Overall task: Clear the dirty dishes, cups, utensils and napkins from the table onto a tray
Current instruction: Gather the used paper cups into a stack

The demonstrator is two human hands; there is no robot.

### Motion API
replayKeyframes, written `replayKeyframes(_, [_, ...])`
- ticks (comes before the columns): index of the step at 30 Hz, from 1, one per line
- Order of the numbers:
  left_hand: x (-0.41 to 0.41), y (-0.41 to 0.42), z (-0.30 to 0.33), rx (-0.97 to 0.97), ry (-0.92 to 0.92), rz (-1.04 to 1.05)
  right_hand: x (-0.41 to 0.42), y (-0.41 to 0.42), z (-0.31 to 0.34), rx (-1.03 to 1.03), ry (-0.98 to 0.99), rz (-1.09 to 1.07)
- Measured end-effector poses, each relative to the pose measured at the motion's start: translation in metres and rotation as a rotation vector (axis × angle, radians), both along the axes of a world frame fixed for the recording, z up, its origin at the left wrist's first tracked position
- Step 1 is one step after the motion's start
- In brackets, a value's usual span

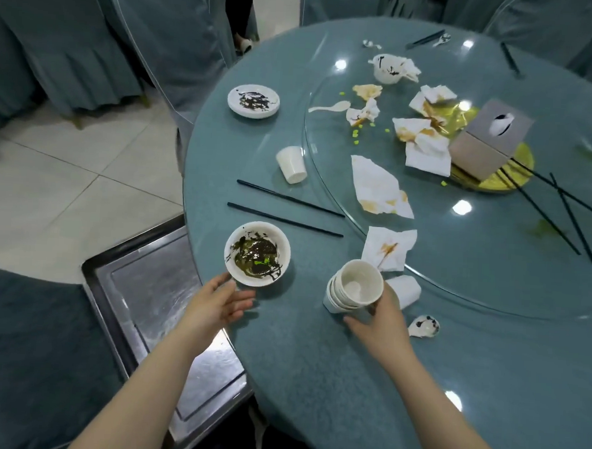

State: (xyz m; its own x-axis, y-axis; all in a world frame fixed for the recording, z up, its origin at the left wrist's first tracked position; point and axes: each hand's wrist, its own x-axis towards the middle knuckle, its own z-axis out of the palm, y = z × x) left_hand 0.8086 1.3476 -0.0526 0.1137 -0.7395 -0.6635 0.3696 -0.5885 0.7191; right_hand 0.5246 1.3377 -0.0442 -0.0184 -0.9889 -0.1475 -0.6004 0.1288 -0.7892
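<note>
Teal table, tiled floor; left hand fingers apart, right hand fingers clamped on stacked cups.

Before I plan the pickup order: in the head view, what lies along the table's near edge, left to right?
Metal tray → left hand → dirty bowl → stack of cups held by the right hand → dirty spoon.
</note>
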Motion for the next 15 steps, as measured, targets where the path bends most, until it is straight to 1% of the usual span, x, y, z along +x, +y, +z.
replayKeyframes(2, [0.004, 0.007, 0.004, 0.022, -0.024, 0.024, -0.016, 0.004, 0.003, 0.035, 0.039, 0.018])
replayKeyframes(3, [0.006, 0.010, 0.006, 0.029, -0.038, 0.034, -0.025, 0.005, 0.004, 0.009, 0.113, 0.013])
replayKeyframes(6, [0.011, 0.018, 0.011, 0.034, -0.074, 0.081, -0.050, 0.004, 0.005, -0.106, 0.449, 0.057])
replayKeyframes(9, [0.015, 0.023, 0.015, 0.033, -0.096, 0.114, -0.062, -0.008, 0.002, -0.020, 0.666, 0.199])
replayKeyframes(12, [0.016, 0.023, 0.021, 0.010, -0.105, 0.134, -0.064, -0.019, -0.003, 0.061, 0.747, 0.300])
replayKeyframes(15, [0.013, 0.022, 0.028, -0.008, -0.110, 0.137, -0.064, -0.023, -0.008, 0.048, 0.736, 0.276])
